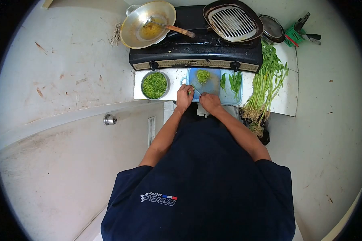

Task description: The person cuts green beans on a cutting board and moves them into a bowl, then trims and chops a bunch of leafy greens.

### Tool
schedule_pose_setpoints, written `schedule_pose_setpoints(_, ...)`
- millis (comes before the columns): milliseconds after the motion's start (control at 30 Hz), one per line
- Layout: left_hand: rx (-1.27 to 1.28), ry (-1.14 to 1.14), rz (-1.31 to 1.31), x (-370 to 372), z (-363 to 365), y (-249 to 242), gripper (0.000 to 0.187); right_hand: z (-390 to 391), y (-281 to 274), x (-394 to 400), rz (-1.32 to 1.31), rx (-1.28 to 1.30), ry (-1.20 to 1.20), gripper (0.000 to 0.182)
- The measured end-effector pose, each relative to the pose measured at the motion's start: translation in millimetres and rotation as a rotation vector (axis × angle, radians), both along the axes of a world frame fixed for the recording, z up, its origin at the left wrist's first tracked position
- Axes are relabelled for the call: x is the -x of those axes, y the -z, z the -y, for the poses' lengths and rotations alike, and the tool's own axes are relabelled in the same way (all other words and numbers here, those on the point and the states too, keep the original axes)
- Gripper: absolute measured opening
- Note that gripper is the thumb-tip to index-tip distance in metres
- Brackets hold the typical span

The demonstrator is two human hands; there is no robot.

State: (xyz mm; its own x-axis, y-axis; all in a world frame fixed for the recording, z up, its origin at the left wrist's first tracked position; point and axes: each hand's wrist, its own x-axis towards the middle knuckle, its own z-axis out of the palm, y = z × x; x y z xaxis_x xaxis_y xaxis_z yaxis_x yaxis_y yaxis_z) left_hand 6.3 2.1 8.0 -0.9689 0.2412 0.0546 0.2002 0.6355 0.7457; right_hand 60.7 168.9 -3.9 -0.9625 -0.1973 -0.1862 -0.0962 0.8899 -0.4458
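Left hand: the left hand pinches a small piece of greens at the front left of the board; its fingers are drawn together, though how much they hold cannot be told
Right hand: the right hand is closed around the handle of a knife; the blade points toward the left fingers
Blue board: the board bears a chopped heap near its back edge; whole leaves lie on the paler surface to its right
Cutting: the step in hand looks like slicing the pinched greens; the next stroke seems to call for a steady hold, left fingertips tucked back from the blade
Stove side: the stove stands just behind the board and limits reach that way; the board's front edge lies close to the person's body
Bowl side: the bowl of chopped greens stands left, with a narrow strip of counter between it and the board
Stem side: the long-stemmed bunch overhangs the counter's front edge at right; sideways room there looks tight for the right elbow
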Motion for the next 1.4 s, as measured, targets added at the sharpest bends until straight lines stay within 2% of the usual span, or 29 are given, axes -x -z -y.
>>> schedule_pose_setpoints(167,-0.039,0.032,-0.020,0,3,-2,0.009,2,6,4,-0.003,0.020,-0.022,0.037)
schedule_pose_setpoints(267,-0.061,-0.013,0.008,-1,1,1,0.009,-7,-10,-5,0.093,-0.062,-0.059,0.034)
schedule_pose_setpoints(367,-0.010,-0.019,-0.092,-2,3,2,0.010,-14,-26,-7,0.108,-0.064,-0.052,0.034)
schedule_pose_setpoints(567,-0.007,-0.041,-0.015,-3,1,0,0.010,-10,-24,1,0.113,-0.011,0.037,0.038)
schedule_pose_setpoints(867,0.012,-0.036,-0.036,-3,3,7,0.012,-13,-33,2,0.084,0.023,-0.023,0.038)
schedule_pose_setpoints(967,0.055,-0.027,-0.039,-4,3,3,0.012,-11,-31,2,0.099,0.023,-0.024,0.037)
schedule_pose_setpoints(1400,-0.048,-0.025,0.025,-4,3,1,0.010,-1,-3,9,-0.005,-0.004,-0.077,0.035)
